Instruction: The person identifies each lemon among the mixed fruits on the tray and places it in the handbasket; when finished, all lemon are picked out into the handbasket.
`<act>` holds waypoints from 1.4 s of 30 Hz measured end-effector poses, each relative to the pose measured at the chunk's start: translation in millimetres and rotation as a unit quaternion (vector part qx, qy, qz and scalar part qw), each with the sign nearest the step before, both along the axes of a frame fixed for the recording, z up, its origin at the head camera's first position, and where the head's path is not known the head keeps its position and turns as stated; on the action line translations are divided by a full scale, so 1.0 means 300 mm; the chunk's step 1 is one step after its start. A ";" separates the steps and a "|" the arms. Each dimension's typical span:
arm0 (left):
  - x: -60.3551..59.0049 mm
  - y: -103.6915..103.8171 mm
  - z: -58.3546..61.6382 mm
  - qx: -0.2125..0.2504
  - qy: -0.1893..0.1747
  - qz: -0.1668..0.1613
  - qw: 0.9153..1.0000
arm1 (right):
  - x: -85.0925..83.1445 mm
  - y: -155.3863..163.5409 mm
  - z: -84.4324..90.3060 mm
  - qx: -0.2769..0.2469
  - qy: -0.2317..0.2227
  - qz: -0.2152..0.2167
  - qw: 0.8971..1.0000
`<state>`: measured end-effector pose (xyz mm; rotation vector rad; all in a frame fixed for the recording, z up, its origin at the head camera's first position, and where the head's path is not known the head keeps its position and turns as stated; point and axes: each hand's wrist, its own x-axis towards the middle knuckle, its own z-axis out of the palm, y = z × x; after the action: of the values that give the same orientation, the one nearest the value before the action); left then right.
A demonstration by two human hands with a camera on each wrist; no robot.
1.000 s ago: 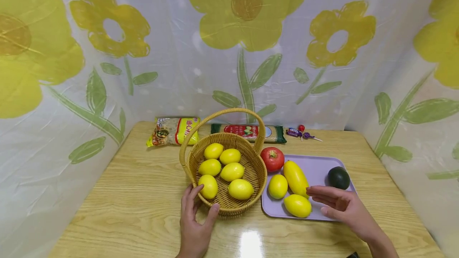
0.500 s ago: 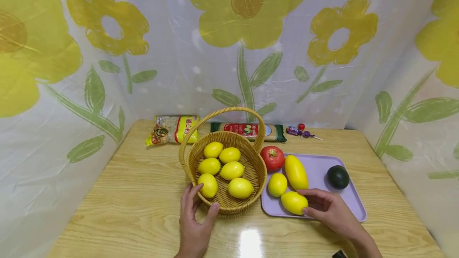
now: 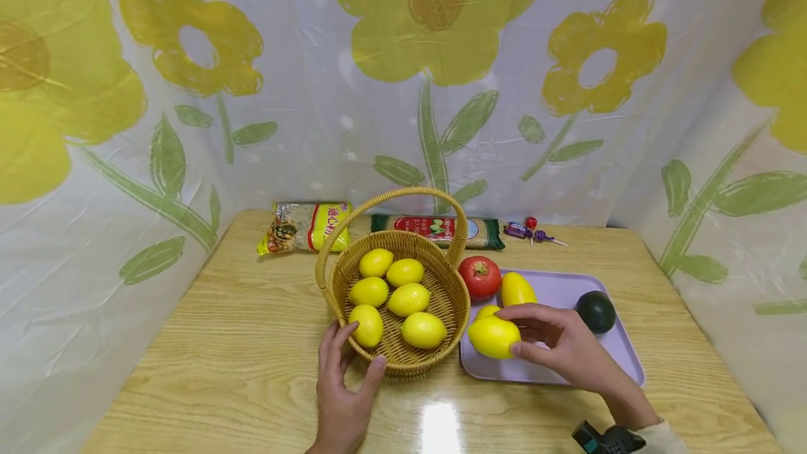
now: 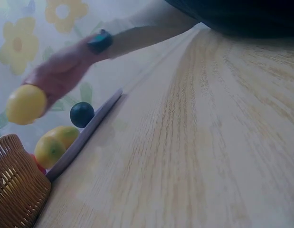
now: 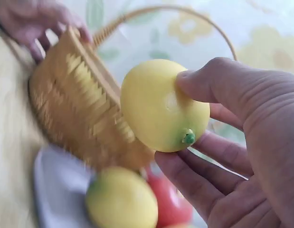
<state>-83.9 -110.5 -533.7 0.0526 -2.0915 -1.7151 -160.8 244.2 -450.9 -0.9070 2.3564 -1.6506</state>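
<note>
My right hand [image 3: 567,342] pinches a lemon [image 3: 494,338] between thumb and fingers above the lilac tray [image 3: 557,287]. The right wrist view gives the lemon's green stem end, with the thumb on its side. My left hand [image 3: 343,394] holds the near left rim of the wicker basket [image 3: 463,314], its fingers and thumb at the edge. Several lemons [image 3: 422,330] lie inside the basket. On the tray, another lemon [image 3: 487,312] is mostly hidden behind the held one. Behind it lies a longer yellow fruit [image 3: 517,289], partly covered.
A red pomegranate [image 3: 480,277] sits between basket and tray. The tray's right side bears a dark green round fruit [image 3: 595,312]. Along the back lie a yellow food bag [image 3: 309,228], a long noodle pack [image 3: 435,228] and lollipops [image 3: 531,231]. The basket's tall handle [image 3: 391,195] arches upward.
My right hand has come in from the right, taken hold of the front lemon and lifted it off the tray towards the basket. The left hand stays at the rim.
</note>
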 end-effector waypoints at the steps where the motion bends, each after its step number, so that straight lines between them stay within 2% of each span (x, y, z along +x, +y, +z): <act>1: 0.000 0.000 0.000 0.001 0.002 0.000 1.000 | -0.012 -0.031 0.014 -0.001 0.004 0.016 1.000; 6: -0.002 -0.003 0.001 0.000 0.002 0.001 1.000 | -0.068 -0.204 0.057 0.034 0.026 0.077 0.996; 12: -0.003 0.000 0.001 0.007 -0.010 0.001 1.000 | -0.094 -0.396 0.074 0.139 0.071 0.110 0.982; 15: -0.001 0.001 -0.005 0.007 -0.004 0.001 1.000 | -0.082 -0.470 0.063 0.149 0.080 0.121 0.978; 18: -0.001 0.003 -0.008 0.007 0.004 0.000 1.000 | -0.069 -0.502 0.054 0.133 0.088 0.126 0.979; 21: -0.001 0.003 -0.005 0.005 0.004 -0.001 1.000 | -0.067 -0.479 0.041 0.100 0.080 0.126 0.984; 26: 0.003 -0.001 0.004 -0.003 -0.012 0.005 1.000 | -0.081 -0.355 0.013 0.003 0.016 0.096 0.995; 29: 0.003 -0.001 0.008 -0.007 -0.014 0.006 1.000 | -0.095 -0.252 -0.005 -0.047 -0.016 0.069 0.996; 32: 0.002 0.000 0.007 -0.006 -0.010 0.005 1.000 | -0.110 -0.154 -0.030 -0.071 -0.032 0.046 0.996; 35: 0.001 0.001 0.005 -0.005 -0.009 0.004 1.000 | -0.118 -0.079 -0.056 -0.072 -0.037 0.024 0.996; 38: 0.001 0.001 0.005 -0.005 -0.010 0.004 1.000 | -0.120 -0.031 -0.075 -0.049 -0.036 0.005 0.998; 40: 0.002 0.001 0.006 -0.004 -0.012 0.004 1.000 | -0.114 -0.017 -0.075 -0.010 -0.032 -0.014 0.999; 42: 0.003 0.001 0.007 -0.004 -0.015 0.005 1.000 | -0.105 -0.013 -0.066 0.061 -0.002 -0.033 0.998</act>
<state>-83.1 -110.1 -531.5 0.0875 -2.1160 -1.7090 -192.4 240.4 -470.7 -0.8103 2.4787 -1.5095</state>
